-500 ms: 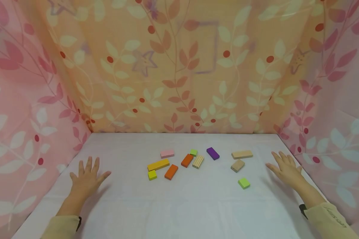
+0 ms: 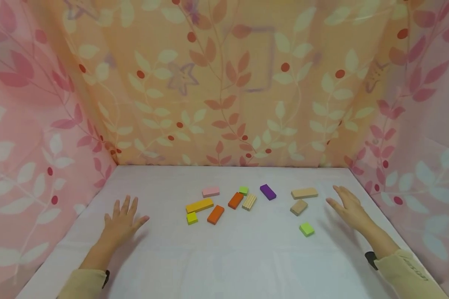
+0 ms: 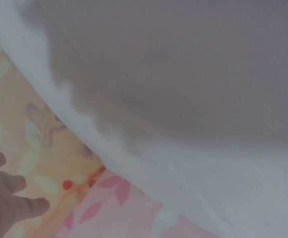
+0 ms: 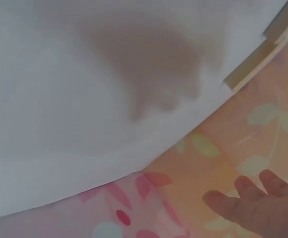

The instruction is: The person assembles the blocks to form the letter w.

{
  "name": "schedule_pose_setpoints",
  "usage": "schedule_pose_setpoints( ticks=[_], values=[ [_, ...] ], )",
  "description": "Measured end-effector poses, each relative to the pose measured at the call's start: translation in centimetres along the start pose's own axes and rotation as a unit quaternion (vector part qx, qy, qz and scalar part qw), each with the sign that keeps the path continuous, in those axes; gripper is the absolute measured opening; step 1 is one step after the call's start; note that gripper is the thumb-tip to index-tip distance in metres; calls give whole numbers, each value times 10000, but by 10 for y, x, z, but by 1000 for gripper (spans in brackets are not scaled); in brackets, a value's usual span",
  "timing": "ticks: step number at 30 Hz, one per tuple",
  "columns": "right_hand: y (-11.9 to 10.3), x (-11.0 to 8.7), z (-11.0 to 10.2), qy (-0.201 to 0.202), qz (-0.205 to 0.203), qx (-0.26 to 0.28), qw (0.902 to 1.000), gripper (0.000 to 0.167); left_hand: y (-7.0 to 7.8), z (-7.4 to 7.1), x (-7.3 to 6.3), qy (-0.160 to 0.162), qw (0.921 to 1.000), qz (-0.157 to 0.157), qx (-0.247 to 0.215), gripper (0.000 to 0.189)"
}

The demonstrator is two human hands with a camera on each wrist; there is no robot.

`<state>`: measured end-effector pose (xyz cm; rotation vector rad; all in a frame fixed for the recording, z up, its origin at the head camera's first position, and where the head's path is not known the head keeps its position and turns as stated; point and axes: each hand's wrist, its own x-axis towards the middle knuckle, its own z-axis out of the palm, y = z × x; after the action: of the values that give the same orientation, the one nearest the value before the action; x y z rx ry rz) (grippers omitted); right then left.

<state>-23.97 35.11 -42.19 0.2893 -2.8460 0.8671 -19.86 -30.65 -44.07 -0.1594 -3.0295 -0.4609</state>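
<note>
My left hand (image 2: pixel 120 226) hovers over the left part of the white table with its fingers spread, holding nothing. Nearest to it are a long yellow-orange block (image 2: pixel 199 205) and a small yellow block (image 2: pixel 192 218). Over the right side, my right hand (image 2: pixel 352 211) is held with fingers extended and nothing in it. Left of that hand lie a long plain wooden block (image 2: pixel 304 193), a shorter wooden block (image 2: pixel 298 207) and a light green block (image 2: pixel 306 229). The left wrist view shows fingertips (image 3: pixel 32 207) and a hand shadow; the right wrist view likewise shows fingertips (image 4: pixel 218 202).
Mid-table lie two orange blocks (image 2: pixel 215 214), a pink block (image 2: pixel 211 192), a small green block (image 2: pixel 243 190), a striped wooden block (image 2: pixel 249 202) and a purple block (image 2: pixel 267 192). Floral cloth (image 2: pixel 224 137) walls the table (image 2: pixel 224 257) at the back and both sides.
Both hands have moved inward, the left hand to the right and the right hand slightly to the left. The right hand's fingers are closer together. The blocks lie as before.
</note>
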Motion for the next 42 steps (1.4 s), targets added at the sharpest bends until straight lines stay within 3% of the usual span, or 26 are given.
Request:
schedule_pose_setpoints(
  ticks=[4,7,15,21,27,35,42],
  values=[
    [-15,9,5,124,-210,334,9991,63,11,8,3,-73,9995,296,-70,83],
    [-29,17,11,30,-104,562,9984,63,23,16,5,-167,9984,540,-94,80],
    [-64,35,33,-235,148,1138,9931,64,67,34,10,-779,9909,1043,-333,75],
    [-86,48,55,-616,311,1779,9816,66,90,47,18,-1217,9835,1283,-374,74],
    [-100,64,76,-943,188,2387,9663,67,111,56,29,-1379,9786,1487,-356,72],
    [-132,93,111,-1629,-436,2506,9533,60,129,60,41,-1678,9726,1609,-31,70],
    [-159,122,140,-2261,-548,2273,9456,60,136,65,49,-1811,9688,1595,574,68]
  ],
)
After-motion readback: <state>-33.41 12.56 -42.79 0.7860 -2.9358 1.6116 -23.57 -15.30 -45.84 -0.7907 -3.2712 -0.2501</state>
